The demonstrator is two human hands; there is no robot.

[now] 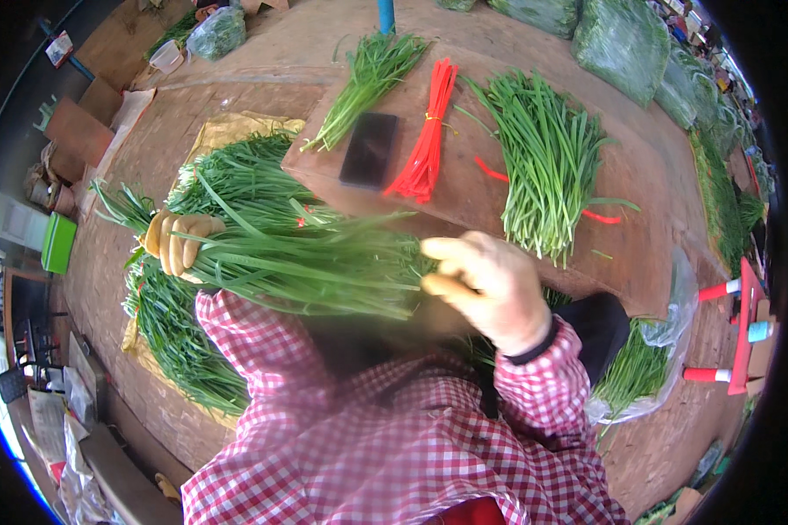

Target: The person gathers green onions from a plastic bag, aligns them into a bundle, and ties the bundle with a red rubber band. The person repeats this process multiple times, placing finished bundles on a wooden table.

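My left hand (pixel 182 241), in a tan glove, grips a long bunch of garlic chives (pixel 308 266) near one end. The bunch lies sideways in front of my chest, and its right part is blurred by motion. At its right end is my right hand (pixel 496 292), also blurred, with yellowish coverings on thumb and fingers. Thumb and fingers stand apart, and I see nothing between them. A larger pile of garlic chives (pixel 545 164) rests on the brown board table (pixel 473 203), over a red strip (pixel 601 216). Left of it lies a bundle of red ties (pixel 433 131), bound in yellow.
A dark phone (pixel 369 151) and a smaller chive bunch (pixel 371 85) lie on the table. Tied chive bundles (pixel 243 177) rest on yellow sacking (pixel 236 128) at left. At right are an open plastic bag (pixel 676 295) of greens and a red stool (pixel 748 328). Filled bags (pixel 620 52) stand behind.
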